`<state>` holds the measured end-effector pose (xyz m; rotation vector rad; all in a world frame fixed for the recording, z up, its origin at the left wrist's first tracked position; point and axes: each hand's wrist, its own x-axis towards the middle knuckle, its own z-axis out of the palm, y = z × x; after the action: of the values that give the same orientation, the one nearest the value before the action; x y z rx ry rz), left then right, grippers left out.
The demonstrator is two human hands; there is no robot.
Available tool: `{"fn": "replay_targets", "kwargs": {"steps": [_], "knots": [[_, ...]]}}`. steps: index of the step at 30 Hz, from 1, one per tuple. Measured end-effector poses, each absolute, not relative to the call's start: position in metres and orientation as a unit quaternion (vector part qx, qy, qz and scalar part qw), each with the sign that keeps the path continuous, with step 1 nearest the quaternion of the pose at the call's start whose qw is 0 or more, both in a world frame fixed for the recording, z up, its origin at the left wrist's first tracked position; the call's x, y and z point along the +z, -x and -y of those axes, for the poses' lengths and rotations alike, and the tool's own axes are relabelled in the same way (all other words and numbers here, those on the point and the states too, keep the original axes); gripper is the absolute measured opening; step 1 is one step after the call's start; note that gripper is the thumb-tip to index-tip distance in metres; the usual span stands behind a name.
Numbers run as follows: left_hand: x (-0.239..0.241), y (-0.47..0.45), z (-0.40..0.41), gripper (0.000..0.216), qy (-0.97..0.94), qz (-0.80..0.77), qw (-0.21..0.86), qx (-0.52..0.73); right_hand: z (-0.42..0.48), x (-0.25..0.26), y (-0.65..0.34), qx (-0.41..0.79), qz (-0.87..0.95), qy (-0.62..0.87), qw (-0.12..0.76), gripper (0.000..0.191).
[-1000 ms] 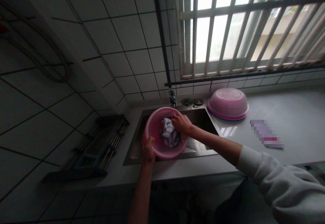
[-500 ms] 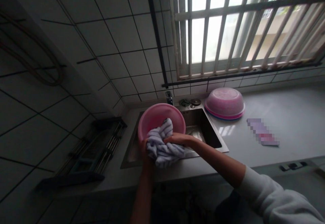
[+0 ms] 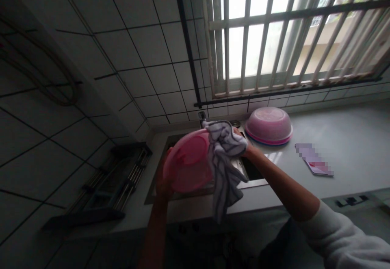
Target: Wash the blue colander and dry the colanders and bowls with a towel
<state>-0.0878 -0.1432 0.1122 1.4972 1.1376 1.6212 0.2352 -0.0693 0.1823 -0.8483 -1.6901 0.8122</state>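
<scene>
A pink plastic basin (image 3: 190, 159) is tilted above the sink, its inside turned partly toward me. My left hand (image 3: 165, 181) grips the basin's left rim; the shadow there is deep, and part of the fingers is behind the wall. A striped grey-and-white towel (image 3: 227, 155) drapes over the basin's right rim and hangs down in folds. My right hand (image 3: 243, 143) is closed on the towel at that rim, its fingers mostly covered by cloth. Beneath the basin, part of the steel sink (image 3: 256, 173) shows on the right.
Pink upturned basins (image 3: 268, 126) are stacked on the counter right of the sink. Farther right lies a flat purple packet (image 3: 313, 161), partly blurred out. A faucet (image 3: 202, 116) stands behind the sink. A dark folded rack (image 3: 112, 187) is at the left. A barred window (image 3: 274, 37) is above.
The towel has moved from the basin's front to its right rim and now hangs more loosely. My right hand has shifted right and up. The basin has tipped, with my left hand on its side.
</scene>
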Motion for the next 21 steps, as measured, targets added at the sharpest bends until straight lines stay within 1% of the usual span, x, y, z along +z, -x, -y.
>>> {"fn": "replay_targets", "kwargs": {"steps": [2, 3, 5, 6, 8, 10, 13, 15, 18, 21], "knots": [[0.123, 0.081, 0.139, 0.087, -0.628, -0.432, 0.3, 0.574, 0.072, 0.181, -0.23, 0.27, 0.713, 0.379, 0.525, 0.006], [0.13, 0.077, 0.138, 0.078, -0.659, -0.452, 0.261, 0.541, 0.074, 0.18, -0.228, 0.228, 0.718, 0.4, 0.523, 0.003], [0.149, 0.068, 0.136, 0.06, -0.706, -0.52, 0.144, 0.458, 0.079, 0.181, -0.226, 0.153, 0.733, 0.437, 0.499, 0.004], [0.16, 0.062, 0.137, 0.055, -0.72, -0.551, 0.089, 0.412, 0.082, 0.182, -0.225, 0.129, 0.743, 0.448, 0.48, 0.004], [0.183, 0.046, 0.141, 0.056, -0.735, -0.576, 0.013, 0.358, 0.088, 0.189, -0.22, 0.087, 0.766, 0.46, 0.441, 0.003], [0.204, 0.027, 0.146, 0.059, -0.737, -0.577, -0.039, 0.35, 0.096, 0.199, -0.21, 0.039, 0.792, 0.456, 0.403, 0.004], [0.226, 0.004, 0.146, 0.057, -0.719, -0.608, -0.042, 0.333, 0.107, 0.215, -0.192, -0.024, 0.83, 0.427, 0.359, 0.01], [0.229, -0.002, 0.139, 0.053, -0.701, -0.633, -0.026, 0.329, 0.11, 0.221, -0.185, -0.049, 0.837, 0.417, 0.351, 0.012], [0.217, 0.003, 0.123, 0.048, -0.687, -0.612, -0.02, 0.392, 0.107, 0.221, -0.185, -0.063, 0.829, 0.42, 0.364, 0.012], [0.199, 0.017, 0.112, 0.044, -0.685, -0.554, -0.018, 0.474, 0.098, 0.21, -0.194, -0.041, 0.815, 0.421, 0.397, 0.012]]}}
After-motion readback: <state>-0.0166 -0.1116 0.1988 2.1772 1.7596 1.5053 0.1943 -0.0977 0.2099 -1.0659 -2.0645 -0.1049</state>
